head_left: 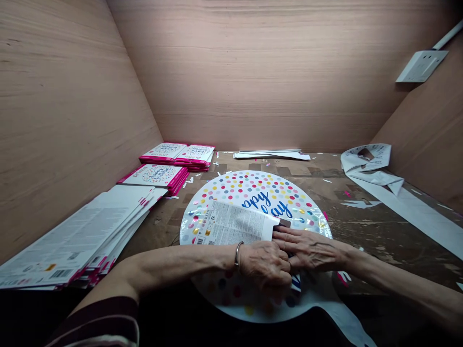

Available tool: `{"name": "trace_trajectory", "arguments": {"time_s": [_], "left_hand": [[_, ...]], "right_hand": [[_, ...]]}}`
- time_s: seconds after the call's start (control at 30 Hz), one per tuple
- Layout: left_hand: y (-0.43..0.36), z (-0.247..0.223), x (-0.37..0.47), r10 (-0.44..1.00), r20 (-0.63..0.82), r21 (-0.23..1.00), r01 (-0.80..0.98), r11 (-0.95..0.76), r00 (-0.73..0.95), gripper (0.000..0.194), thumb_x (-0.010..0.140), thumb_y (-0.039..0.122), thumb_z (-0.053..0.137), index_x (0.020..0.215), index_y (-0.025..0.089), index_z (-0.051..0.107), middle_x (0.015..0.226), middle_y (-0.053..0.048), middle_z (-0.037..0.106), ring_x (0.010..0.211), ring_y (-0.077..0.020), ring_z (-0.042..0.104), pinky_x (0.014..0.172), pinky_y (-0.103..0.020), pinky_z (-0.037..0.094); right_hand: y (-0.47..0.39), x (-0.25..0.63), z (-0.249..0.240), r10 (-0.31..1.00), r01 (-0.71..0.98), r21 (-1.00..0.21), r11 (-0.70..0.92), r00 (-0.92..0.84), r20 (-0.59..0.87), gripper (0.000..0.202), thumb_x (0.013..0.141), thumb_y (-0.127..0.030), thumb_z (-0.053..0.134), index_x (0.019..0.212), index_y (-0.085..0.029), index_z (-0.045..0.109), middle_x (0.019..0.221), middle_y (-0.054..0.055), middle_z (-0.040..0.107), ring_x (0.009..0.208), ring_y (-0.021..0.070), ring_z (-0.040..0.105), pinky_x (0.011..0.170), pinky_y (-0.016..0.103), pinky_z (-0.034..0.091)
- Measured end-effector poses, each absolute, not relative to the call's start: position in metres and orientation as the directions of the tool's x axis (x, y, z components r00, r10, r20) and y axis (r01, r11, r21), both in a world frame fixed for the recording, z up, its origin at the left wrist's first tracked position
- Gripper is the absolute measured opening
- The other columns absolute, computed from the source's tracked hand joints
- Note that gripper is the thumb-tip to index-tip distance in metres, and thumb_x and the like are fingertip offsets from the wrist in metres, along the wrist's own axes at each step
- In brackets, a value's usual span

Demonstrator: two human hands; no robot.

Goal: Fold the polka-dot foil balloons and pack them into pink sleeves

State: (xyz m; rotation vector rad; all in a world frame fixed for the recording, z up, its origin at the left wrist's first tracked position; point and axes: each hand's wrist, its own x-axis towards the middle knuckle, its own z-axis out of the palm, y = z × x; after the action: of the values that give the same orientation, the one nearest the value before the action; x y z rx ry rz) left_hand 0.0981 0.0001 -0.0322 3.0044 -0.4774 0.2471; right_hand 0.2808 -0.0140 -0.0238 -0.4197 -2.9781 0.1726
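**A packing booth in a small workshop**

This is a hand-packing station, not a home. Bare plywood walls [267, 72] box in a worn, scuffed desk [361, 226] littered with paper scraps. Stacks of identical pink-edged printed cards [159, 174] and a long fan of printed sheets [79, 236] line the left side. Strips of white backing paper [376, 173] trail on the right, below a wall socket [421, 66] with surface conduit.
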Motion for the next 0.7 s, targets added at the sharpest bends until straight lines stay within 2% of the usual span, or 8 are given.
{"name": "trace_trajectory", "arguments": {"time_s": [0.07, 0.17, 0.23, 0.3, 0.37, 0.47, 0.53, 0.7], "left_hand": [[0.003, -0.031, 0.098, -0.274, 0.198, 0.061, -0.291, -0.955, 0.941, 0.031, 0.083, 0.040, 0.053, 0.059, 0.020, 0.056, 0.064, -0.002, 0.060, 0.065, -0.0135, 0.052, 0.071, -0.026, 0.041], [0.009, -0.022, 0.082, -0.149, 0.270, 0.037, -0.165, -0.986, 0.951, 0.027, 0.086, 0.034, 0.048, 0.066, 0.020, 0.060, 0.075, -0.005, 0.062, 0.080, -0.0156, 0.055, 0.083, -0.029, 0.041], [0.013, -0.017, 0.061, 0.193, 0.362, 0.031, 0.195, -0.980, 0.912, 0.025, 0.088, 0.030, 0.042, 0.082, 0.018, 0.063, 0.094, -0.010, 0.062, 0.097, -0.0213, 0.052, 0.092, -0.040, 0.036], [0.014, -0.019, 0.035, 0.622, 0.384, 0.081, 0.646, -0.759, 0.683, 0.032, 0.090, 0.036, 0.039, 0.100, 0.015, 0.061, 0.114, -0.016, 0.055, 0.113, -0.0304, 0.043, 0.095, -0.054, 0.029], [0.014, -0.028, 0.012, 0.847, 0.259, 0.121, 0.855, -0.505, 0.464, 0.045, 0.088, 0.049, 0.040, 0.115, 0.017, 0.056, 0.129, -0.017, 0.045, 0.123, -0.0373, 0.031, 0.095, -0.063, 0.023], [0.013, -0.046, -0.007, 0.868, 0.042, 0.165, 0.854, -0.494, 0.494, 0.060, 0.084, 0.060, 0.038, 0.130, 0.021, 0.044, 0.140, -0.016, 0.032, 0.130, -0.0405, 0.017, 0.099, -0.063, 0.015], [0.013, -0.052, -0.010, 0.858, 0.007, 0.197, 0.840, -0.505, 0.514, 0.064, 0.084, 0.062, 0.035, 0.133, 0.021, 0.040, 0.143, -0.016, 0.026, 0.132, -0.0401, 0.012, 0.101, -0.062, 0.011], [0.012, -0.047, -0.011, 0.836, -0.003, 0.252, 0.809, -0.531, 0.549, 0.063, 0.085, 0.061, 0.034, 0.132, 0.020, 0.041, 0.143, -0.016, 0.027, 0.133, -0.0383, 0.012, 0.102, -0.062, 0.009]], "right_hand": [[-0.013, 0.279, -0.028, 0.242, 0.233, -0.093, 0.968, -0.965, 0.104, 0.022, 0.089, -0.022, 0.044, 0.100, -0.022, 0.063, 0.121, 0.007, 0.053, 0.124, 0.0207, 0.036, 0.109, 0.045, 0.022], [-0.020, 0.281, -0.025, 0.318, 0.305, -0.170, 0.937, -0.946, 0.059, 0.025, 0.087, -0.020, 0.047, 0.108, -0.024, 0.060, 0.132, 0.007, 0.045, 0.129, 0.0218, 0.029, 0.109, 0.048, 0.020], [-0.026, 0.285, -0.022, 0.370, 0.354, -0.236, 0.905, -0.929, 0.025, 0.033, 0.087, -0.020, 0.047, 0.118, -0.027, 0.054, 0.142, 0.007, 0.033, 0.133, 0.0233, 0.021, 0.109, 0.049, 0.018], [-0.031, 0.288, -0.021, 0.390, 0.368, -0.284, 0.885, -0.921, 0.022, 0.041, 0.088, -0.023, 0.046, 0.128, -0.030, 0.045, 0.146, 0.008, 0.024, 0.135, 0.0251, 0.014, 0.108, 0.051, 0.017], [-0.030, 0.290, -0.023, 0.377, 0.351, -0.311, 0.883, -0.926, 0.023, 0.044, 0.089, -0.027, 0.044, 0.133, -0.030, 0.039, 0.147, 0.009, 0.021, 0.136, 0.0258, 0.011, 0.108, 0.052, 0.016], [-0.020, 0.286, -0.023, 0.318, 0.301, -0.289, 0.909, -0.948, 0.012, 0.042, 0.091, -0.024, 0.040, 0.133, -0.029, 0.039, 0.147, 0.009, 0.021, 0.135, 0.0240, 0.012, 0.107, 0.051, 0.018], [-0.013, 0.281, -0.021, 0.262, 0.253, -0.241, 0.937, -0.965, 0.004, 0.039, 0.092, -0.020, 0.036, 0.131, -0.026, 0.042, 0.147, 0.009, 0.023, 0.135, 0.0220, 0.013, 0.108, 0.048, 0.021], [-0.008, 0.279, -0.017, 0.131, 0.129, -0.128, 0.983, -0.991, 0.003, 0.035, 0.092, -0.015, 0.035, 0.123, -0.022, 0.050, 0.141, 0.010, 0.036, 0.133, 0.0200, 0.022, 0.108, 0.043, 0.025]]}}
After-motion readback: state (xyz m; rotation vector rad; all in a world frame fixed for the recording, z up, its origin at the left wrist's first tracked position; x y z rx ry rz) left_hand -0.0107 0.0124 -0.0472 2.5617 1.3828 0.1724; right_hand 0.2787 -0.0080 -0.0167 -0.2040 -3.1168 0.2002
